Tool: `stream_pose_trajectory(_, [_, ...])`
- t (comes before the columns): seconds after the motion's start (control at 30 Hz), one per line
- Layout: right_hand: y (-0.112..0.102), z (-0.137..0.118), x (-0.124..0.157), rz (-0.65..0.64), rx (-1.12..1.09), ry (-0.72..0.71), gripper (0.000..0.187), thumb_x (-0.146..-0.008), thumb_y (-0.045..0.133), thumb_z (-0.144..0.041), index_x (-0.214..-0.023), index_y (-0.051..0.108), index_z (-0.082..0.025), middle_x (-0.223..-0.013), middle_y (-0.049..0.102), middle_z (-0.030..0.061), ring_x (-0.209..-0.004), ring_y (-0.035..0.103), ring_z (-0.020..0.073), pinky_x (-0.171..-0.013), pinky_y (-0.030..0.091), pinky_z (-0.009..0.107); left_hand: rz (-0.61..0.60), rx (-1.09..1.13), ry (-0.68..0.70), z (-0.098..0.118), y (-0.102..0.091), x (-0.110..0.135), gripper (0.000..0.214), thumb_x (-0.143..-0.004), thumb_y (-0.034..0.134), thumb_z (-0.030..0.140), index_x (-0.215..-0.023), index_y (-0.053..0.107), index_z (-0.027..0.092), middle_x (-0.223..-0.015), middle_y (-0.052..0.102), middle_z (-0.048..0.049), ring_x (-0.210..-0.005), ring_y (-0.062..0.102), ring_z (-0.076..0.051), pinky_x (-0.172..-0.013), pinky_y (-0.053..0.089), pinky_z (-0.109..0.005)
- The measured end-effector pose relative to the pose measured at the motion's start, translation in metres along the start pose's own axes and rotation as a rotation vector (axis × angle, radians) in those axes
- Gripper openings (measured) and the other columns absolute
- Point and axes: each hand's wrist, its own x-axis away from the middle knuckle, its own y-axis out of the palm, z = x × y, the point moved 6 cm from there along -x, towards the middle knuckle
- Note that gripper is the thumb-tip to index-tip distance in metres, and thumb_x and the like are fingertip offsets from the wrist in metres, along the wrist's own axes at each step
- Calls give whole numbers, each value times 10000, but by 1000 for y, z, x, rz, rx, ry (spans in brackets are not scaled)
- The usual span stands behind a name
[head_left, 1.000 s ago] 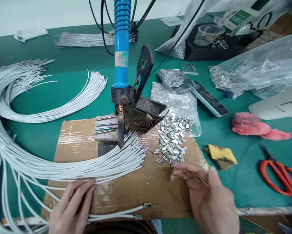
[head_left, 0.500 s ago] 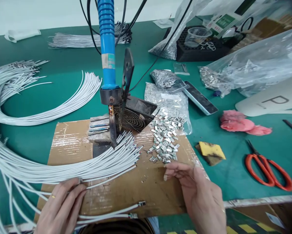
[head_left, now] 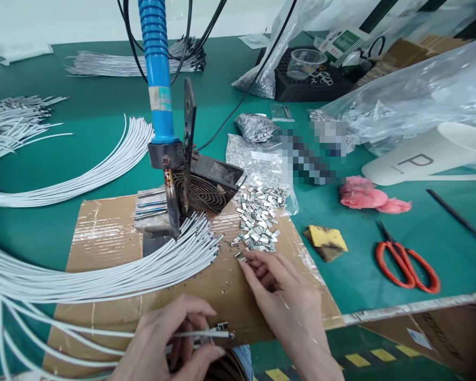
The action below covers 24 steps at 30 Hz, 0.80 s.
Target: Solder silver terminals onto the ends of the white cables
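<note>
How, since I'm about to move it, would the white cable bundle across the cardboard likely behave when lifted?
The bundle is probably springy, as it holds a smooth curve. It may splay, since its ends fan out.

The white cable [head_left: 220,334] in my left grip [head_left: 174,333] lies nearly level, its uncapped end pointing right, with bits of coloured wire showing at the tip. At the fingertips of my right grip [head_left: 281,291] I have a small silvery connector [head_left: 240,256], well apart from the cable, just beside a loose pile of similar pieces [head_left: 259,219].
</note>
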Motion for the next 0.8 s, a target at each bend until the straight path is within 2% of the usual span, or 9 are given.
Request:
stream_pose_trajectory(0.1, [0, 0, 6, -20, 17, -46, 178, -999, 609, -280, -961, 741, -166, -777, 695, 14, -521, 628, 100, -519, 567, 201, 2, 138, -149, -5, 7, -14, 82, -890, 711, 305, -894, 747, 231, -734, 712, -2, -634, 613, -151, -588, 467, -211])
stream_pose_trajectory(0.27, [-6, -4, 11, -19, 76, -121, 169, -1016, 587, -257, -1010, 737, -180, -858, 754, 31, -586, 701, 130, -556, 573, 241, 31, 354, -289, -9, 3, -19, 286, -875, 768, 442, -808, 706, 170, -666, 596, 23, -611, 493, -123, -572, 365, -212])
stream_pose_trajectory(0.4, [-10, -6, 7, -45, 117, -123, 154, -1003, 584, -247, -983, 724, -186, -822, 762, 20, -540, 695, 125, -530, 556, 240, 101, 434, -302, -6, 0, -19, 503, -792, 809, 639, -779, 682, 153, -628, 505, 51, -586, 391, -107, -558, 272, -229])
stream_pose_trajectory(0.63, [-7, 4, 10, -91, -2, 52, 181, -1020, 598, -315, -944, 723, -209, -853, 758, 46, -650, 698, 166, -628, 560, 275, 136, 428, -329, 0, -1, -18, 555, -755, 811, 693, -785, 697, 151, -625, 504, 54, -589, 374, -108, -547, 266, -239])
stream_pose_trajectory(0.7, [-3, 3, 13, -119, -148, 187, 202, -1009, 619, -362, -937, 727, -208, -776, 729, 37, -618, 669, 167, -594, 541, 275, 141, 419, -347, -1, -1, -18, 582, -728, 813, 718, -782, 697, 149, -613, 493, 59, -577, 353, -103, -537, 251, -235])
stream_pose_trajectory(0.8, [7, -6, 19, -211, -494, 371, 236, -980, 664, -404, -978, 777, -197, -693, 684, 15, -543, 607, 143, -526, 499, 254, 145, 408, -356, -3, -2, -17, 589, -724, 810, 726, -761, 697, 149, -605, 475, 58, -568, 320, -101, -533, 238, -234])
